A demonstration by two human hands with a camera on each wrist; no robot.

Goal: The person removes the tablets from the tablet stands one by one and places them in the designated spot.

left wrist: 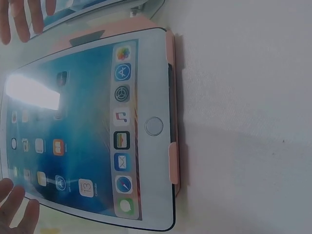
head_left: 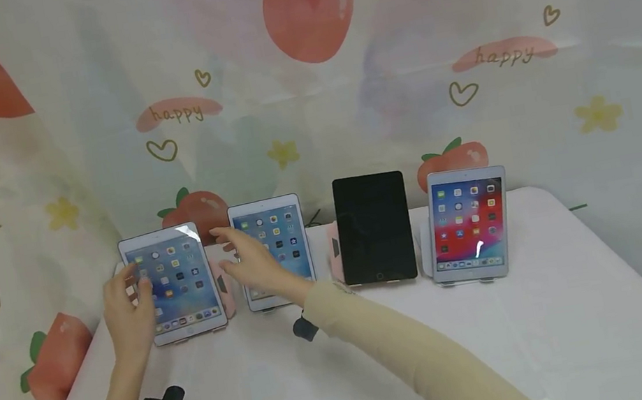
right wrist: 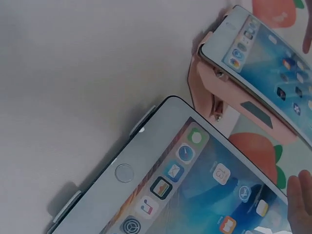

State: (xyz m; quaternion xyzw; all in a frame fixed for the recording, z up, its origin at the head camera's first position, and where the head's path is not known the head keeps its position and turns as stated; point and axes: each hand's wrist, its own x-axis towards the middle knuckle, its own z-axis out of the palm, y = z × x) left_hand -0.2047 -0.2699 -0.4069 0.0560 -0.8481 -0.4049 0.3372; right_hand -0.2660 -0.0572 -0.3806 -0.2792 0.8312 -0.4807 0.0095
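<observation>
Leftmost of the row, a white tablet (head_left: pixel 179 287) leans on a pink stand (head_left: pixel 224 288), its screen lit with app icons. My left hand (head_left: pixel 131 313) is at its left edge, with loosely bent fingers overlapping the frame. In the left wrist view the left fingertips (left wrist: pixel 17 207) appear beside that tablet's lower long edge. My right hand (head_left: pixel 257 260) crosses in front of the second white tablet (head_left: pixel 293 229), fingers extended toward the first tablet's right side. Right fingers (right wrist: pixel 298 204) show beside the second tablet (right wrist: pixel 146 180) in the right wrist view. Neither hand grips anything.
Further right stand a black tablet (head_left: pixel 374 230) with a dark screen and a silver tablet (head_left: pixel 470 224) with a red and blue screen, both propped up. A white cloth covers the table (head_left: pixel 326 383). A fruit-printed curtain (head_left: pixel 343 104) hangs behind.
</observation>
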